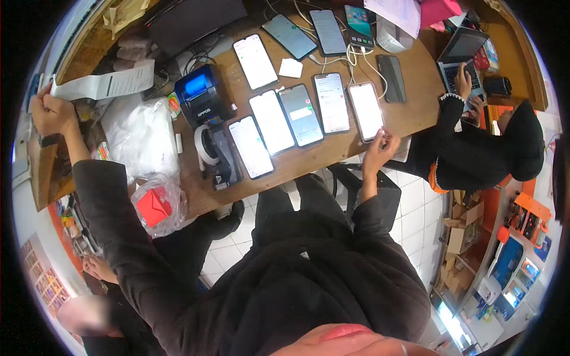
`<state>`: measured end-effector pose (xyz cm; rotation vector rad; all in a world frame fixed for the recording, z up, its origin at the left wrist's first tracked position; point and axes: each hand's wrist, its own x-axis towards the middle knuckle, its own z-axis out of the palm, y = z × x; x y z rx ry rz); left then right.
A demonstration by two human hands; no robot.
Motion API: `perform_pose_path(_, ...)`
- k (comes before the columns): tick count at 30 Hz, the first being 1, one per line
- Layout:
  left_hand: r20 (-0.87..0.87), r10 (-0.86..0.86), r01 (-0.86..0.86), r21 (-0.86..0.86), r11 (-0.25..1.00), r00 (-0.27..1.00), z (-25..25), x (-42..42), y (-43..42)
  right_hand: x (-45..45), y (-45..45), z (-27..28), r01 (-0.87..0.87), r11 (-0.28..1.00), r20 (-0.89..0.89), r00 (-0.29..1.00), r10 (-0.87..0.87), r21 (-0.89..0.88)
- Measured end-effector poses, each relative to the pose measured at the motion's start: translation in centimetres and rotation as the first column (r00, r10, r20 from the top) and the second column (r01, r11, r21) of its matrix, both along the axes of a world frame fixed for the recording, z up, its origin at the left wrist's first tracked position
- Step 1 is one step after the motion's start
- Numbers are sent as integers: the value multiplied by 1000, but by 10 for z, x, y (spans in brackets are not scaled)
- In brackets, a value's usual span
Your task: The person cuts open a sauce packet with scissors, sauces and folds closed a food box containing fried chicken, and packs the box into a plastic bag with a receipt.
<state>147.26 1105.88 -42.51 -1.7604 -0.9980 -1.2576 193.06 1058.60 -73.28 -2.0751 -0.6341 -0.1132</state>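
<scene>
At the far left, my left hand (54,115) is closed on a long printed paper receipt (110,84), whose curled strip stretches right above a white plastic bag (142,133). My right hand (380,153) is at the front table edge, by the lower right corner of a phone with a lit white screen (367,111). Its fingers are curled in with the tips close together; whether they grip the phone's corner or something small, I cannot make out. Left of that phone lie several more lit phones, among them one with a list on screen (331,102) and one with a grey screen (301,115).
A blue-screened receipt printer (202,92) and a tape dispenser (215,155) stand on the wooden table (285,165). Charging cables (350,59) run among the phones at the back. To the right, a person in black uses a laptop (463,56); another person is at lower left.
</scene>
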Motion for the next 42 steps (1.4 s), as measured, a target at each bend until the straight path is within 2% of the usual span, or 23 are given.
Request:
perform_pose_path(2, 14, 1, -2, 64, 998, 1000, -4, -1, 1, -7, 16, 12, -182, 981, 12, 983, 184, -73)
perform_pose_path(5, 2, 88, -88, 37, 995, 996, -7, -18, 12, -25, 36, 28, -303, 906, 140, 925, 354, -294)
perform_pose_path(6, 73, 57, -63, 81, 995, 996, -9, -15, 13, -28, 38, 26, -329, 897, 117, 919, 376, -296)
perform_pose_path(8, 69, 96, -104, 126, 987, 993, -11, -20, 15, -30, 38, 21, -317, 899, 122, 922, 367, -302)
perform_pose_path(10, 121, 128, -140, 95, 986, 984, -14, -31, 27, -31, 36, 19, -303, 902, 115, 929, 351, -307)
perform_pose_path(12, 92, 265, -274, 109, 956, 960, -21, -65, 52, -30, 37, 20, -290, 906, 98, 937, 334, -308)
perform_pose_path(15, 57, 355, -360, 152, 921, 933, -23, -66, 50, -28, 39, 21, -287, 893, 103, 935, 340, -348)
perform_pose_path(17, 74, 294, -301, 101, 948, 953, -22, -60, 45, -28, 41, 17, -269, 901, 137, 934, 331, -339)
perform_pose_path(20, 125, 109, -107, -25, 994, 986, -19, -45, 40, -25, 47, 19, -276, 893, 150, 926, 346, -356)
perform_pose_path(23, 82, 9, -8, -9, 1000, 997, -18, -38, 35, -12, 58, 22, -240, 906, 164, 936, 311, -348)
perform_pose_path(27, 78, -38, 44, -74, 996, 996, -15, -42, 24, 14, 86, 22, -194, 935, 216, 940, 264, -298)
perform_pose_path(30, 202, -90, 111, -96, 989, 975, -17, -38, 21, 18, 110, 30, -287, 902, 236, 898, 370, -324)
perform_pose_path(32, 195, -62, 76, -62, 995, 979, -16, -34, 21, 10, 124, 30, -405, 861, 217, 851, 478, -308)
perform_pose_path(34, 76, 60, -60, -8, 998, 995, -13, -34, 20, -11, 131, 32, -491, 806, 184, 804, 565, -330)
perform_pose_path(37, 109, 31, -42, 98, 994, 994, -13, -13, 8, -53, 137, 28, -628, 706, 99, 720, 687, -327)
perform_pose_path(38, 132, 21, -36, 111, 993, 991, -14, -9, 7, -64, 140, 22, -683, 684, 69, 693, 718, -258)
perform_pose_path(40, 173, -3, -21, 139, 990, 985, -15, -8, 9, -80, 157, 20, -669, 682, 62, 699, 713, -296)
perform_pose_path(42, -43, 124, -116, 141, 983, 991, -15, -41, 23, -86, 183, 23, -652, 691, 100, 701, 707, -313)
